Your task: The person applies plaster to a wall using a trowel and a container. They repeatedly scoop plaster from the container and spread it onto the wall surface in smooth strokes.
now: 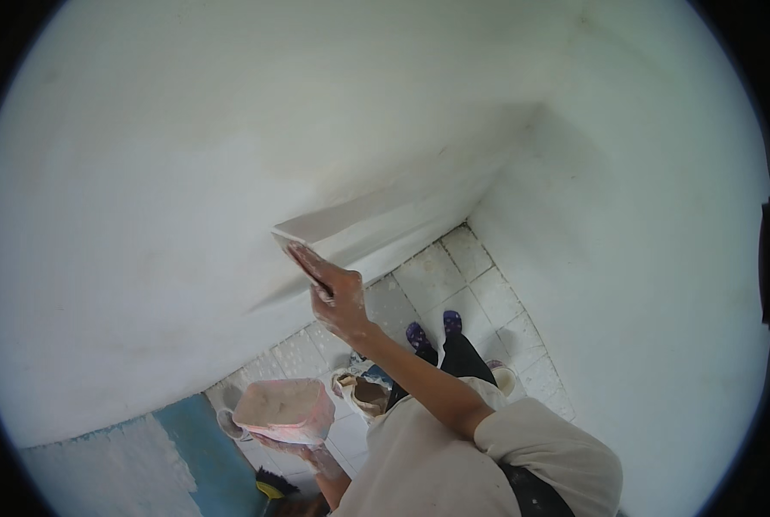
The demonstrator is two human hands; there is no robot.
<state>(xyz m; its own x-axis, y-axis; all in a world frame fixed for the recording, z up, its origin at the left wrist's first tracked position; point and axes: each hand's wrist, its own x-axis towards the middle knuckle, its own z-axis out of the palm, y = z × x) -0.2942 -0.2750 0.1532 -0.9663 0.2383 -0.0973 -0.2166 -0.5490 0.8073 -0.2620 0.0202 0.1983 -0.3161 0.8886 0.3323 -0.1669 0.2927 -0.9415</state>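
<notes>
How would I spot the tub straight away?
From the big white wall, drop to the tiled floor. Over its left part, the person's left hand holds up the tub. Unlike the round white container behind it, it's pink and boxy.

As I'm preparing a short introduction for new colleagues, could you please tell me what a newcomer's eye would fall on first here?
Probably the right hand near the centre, holding a flat-bladed tool up at the pale wall. Next comes the pink tub of pale paste at lower left, held from below by the left hand. The blue patch at the lower-left edge also stands out.
</notes>
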